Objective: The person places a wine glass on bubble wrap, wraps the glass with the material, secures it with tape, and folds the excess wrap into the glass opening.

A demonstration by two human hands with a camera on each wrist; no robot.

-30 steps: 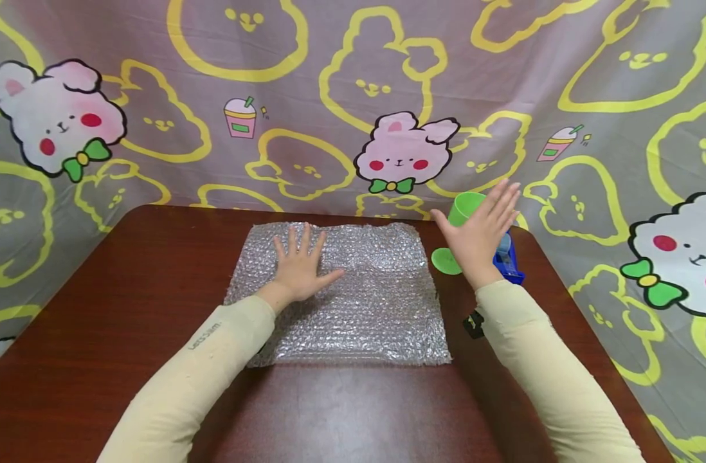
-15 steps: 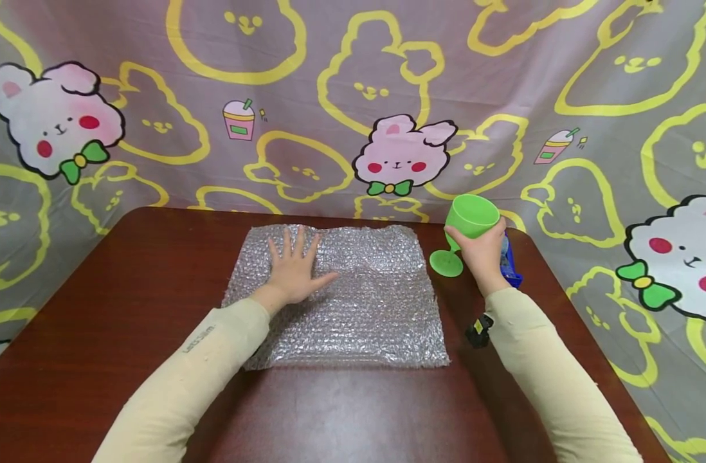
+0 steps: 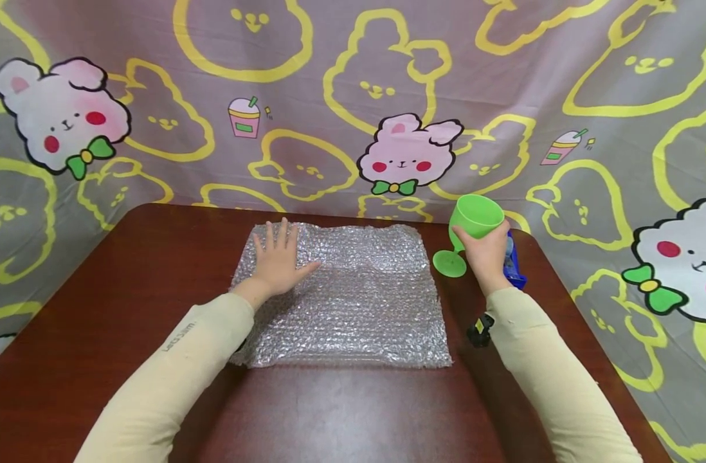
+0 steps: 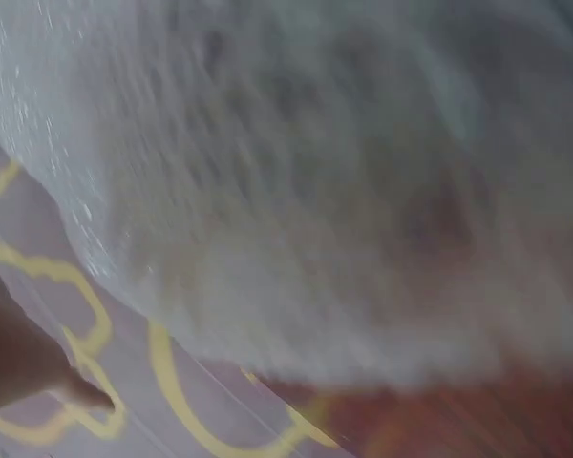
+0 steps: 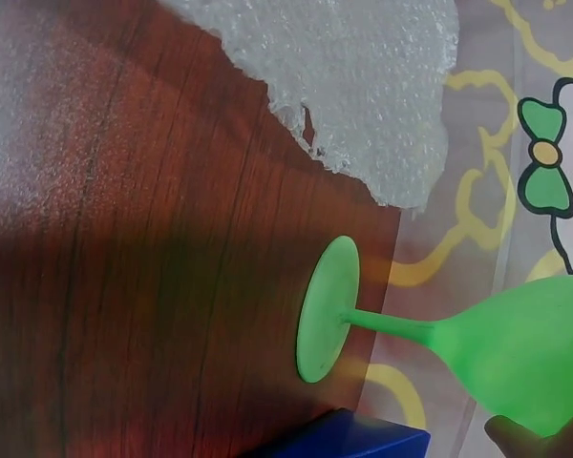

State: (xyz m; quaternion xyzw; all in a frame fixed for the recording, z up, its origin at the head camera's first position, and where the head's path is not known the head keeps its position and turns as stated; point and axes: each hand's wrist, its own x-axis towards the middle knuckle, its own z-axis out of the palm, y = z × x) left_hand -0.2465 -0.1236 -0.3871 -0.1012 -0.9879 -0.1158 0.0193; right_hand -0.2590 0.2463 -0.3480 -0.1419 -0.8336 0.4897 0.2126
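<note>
A sheet of clear bubble wrap (image 3: 364,302) lies flat on the table, and it fills most of the left wrist view as a blur (image 4: 267,191). Over its left part my left hand (image 3: 276,262) is spread, fingers straight and thumb out. At the sheet's right, my right hand (image 3: 487,254) grips a green plastic goblet (image 3: 474,215) by its bowl, thumb on the near side. The right wrist view shows the goblet's stem and round base (image 5: 329,310) close to the tabletop. The other fingers of that hand are hidden behind the bowl.
A blue tape dispenser (image 3: 514,273) stands just right of the right hand, partly hidden by it. The brown wooden table (image 3: 341,411) ends at a patterned curtain (image 3: 307,116) behind and at the sides.
My right hand, raised with straight fingers beside the goblet before, has come down and taken hold of its bowl. The left hand has slid a little left across the bubble wrap.
</note>
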